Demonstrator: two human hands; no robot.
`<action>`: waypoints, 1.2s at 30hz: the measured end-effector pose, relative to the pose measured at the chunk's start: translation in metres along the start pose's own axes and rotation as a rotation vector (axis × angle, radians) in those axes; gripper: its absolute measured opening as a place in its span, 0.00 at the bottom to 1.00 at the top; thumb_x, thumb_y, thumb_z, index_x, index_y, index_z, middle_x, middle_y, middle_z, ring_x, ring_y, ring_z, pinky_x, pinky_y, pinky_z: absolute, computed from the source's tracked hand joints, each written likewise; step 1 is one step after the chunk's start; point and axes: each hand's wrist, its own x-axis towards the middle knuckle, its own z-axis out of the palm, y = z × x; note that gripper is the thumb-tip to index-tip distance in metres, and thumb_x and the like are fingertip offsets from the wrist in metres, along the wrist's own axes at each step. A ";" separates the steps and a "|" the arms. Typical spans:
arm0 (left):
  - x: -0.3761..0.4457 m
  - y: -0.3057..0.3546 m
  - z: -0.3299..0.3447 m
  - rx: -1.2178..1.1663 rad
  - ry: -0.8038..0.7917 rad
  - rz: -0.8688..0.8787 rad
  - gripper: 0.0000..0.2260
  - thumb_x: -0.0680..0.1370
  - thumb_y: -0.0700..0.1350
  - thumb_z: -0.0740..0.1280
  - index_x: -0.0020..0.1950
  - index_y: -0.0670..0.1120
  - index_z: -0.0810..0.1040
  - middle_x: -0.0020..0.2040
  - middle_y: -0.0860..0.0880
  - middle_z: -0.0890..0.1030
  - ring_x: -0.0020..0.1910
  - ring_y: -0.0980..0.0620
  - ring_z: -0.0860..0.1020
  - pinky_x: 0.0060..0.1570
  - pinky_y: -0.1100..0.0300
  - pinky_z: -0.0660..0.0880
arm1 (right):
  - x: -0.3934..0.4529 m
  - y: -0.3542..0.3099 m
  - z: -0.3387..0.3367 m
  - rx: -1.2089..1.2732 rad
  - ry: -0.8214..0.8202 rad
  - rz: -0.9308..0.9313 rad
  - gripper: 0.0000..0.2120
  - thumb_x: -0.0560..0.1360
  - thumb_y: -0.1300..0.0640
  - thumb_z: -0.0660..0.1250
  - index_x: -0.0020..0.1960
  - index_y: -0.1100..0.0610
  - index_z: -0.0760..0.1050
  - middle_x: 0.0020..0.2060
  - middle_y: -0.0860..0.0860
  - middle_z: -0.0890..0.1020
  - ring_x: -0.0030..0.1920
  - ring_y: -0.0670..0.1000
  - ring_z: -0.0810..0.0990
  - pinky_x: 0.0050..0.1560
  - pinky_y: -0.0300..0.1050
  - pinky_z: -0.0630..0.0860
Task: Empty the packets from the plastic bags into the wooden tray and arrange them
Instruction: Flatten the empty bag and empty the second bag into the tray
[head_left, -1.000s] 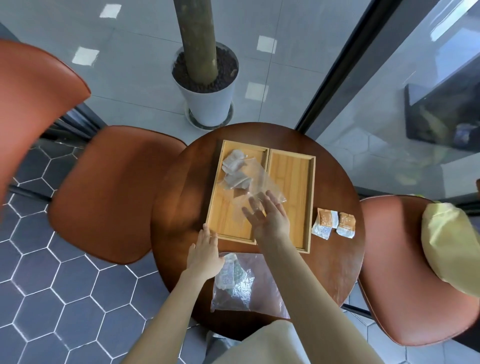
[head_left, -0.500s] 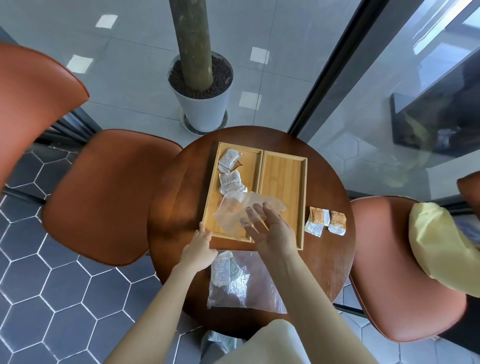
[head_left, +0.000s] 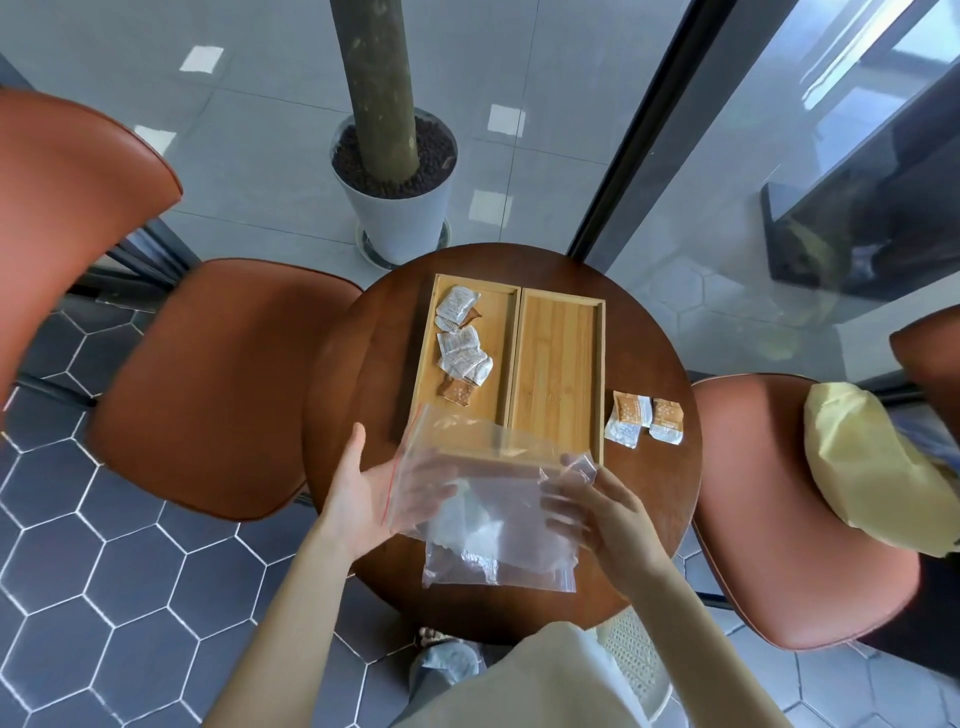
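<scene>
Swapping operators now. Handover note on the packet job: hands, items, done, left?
Left hand and right hand: both hold an empty clear bag above the table's near edge.
Wooden tray: left compartment holds a loose pile of packets; right compartment is bare.
Second bag lies under the held one, apparently with packets still inside.
Three packets lie on the table right of the tray.
Done: first bag emptied.
Left: empty the second bag, add the table packets, arrange.

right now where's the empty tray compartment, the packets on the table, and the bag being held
empty tray compartment (head_left: 556, 374), head view, bare wooden floor
packets on the table (head_left: 644, 418), head view, middle packet
held bag (head_left: 488, 467), head view, clear middle
</scene>
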 end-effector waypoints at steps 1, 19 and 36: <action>-0.003 -0.003 0.001 0.122 0.025 0.044 0.33 0.73 0.68 0.50 0.60 0.45 0.78 0.56 0.41 0.82 0.54 0.43 0.81 0.48 0.51 0.79 | 0.000 0.003 -0.003 -0.024 0.009 -0.011 0.11 0.73 0.63 0.66 0.55 0.55 0.77 0.43 0.56 0.85 0.40 0.53 0.84 0.39 0.45 0.82; -0.043 -0.049 -0.017 0.499 0.285 0.334 0.06 0.74 0.36 0.67 0.49 0.43 0.79 0.36 0.49 0.86 0.34 0.51 0.84 0.31 0.63 0.80 | 0.008 0.063 -0.008 0.044 0.204 0.004 0.19 0.73 0.43 0.65 0.55 0.56 0.76 0.47 0.59 0.83 0.46 0.59 0.82 0.47 0.51 0.77; -0.010 -0.063 -0.049 0.968 0.857 0.549 0.28 0.73 0.46 0.71 0.69 0.39 0.65 0.67 0.37 0.71 0.66 0.41 0.70 0.65 0.49 0.66 | 0.004 0.130 0.022 -0.196 0.163 0.225 0.01 0.71 0.65 0.70 0.41 0.63 0.79 0.33 0.57 0.81 0.31 0.49 0.80 0.31 0.36 0.80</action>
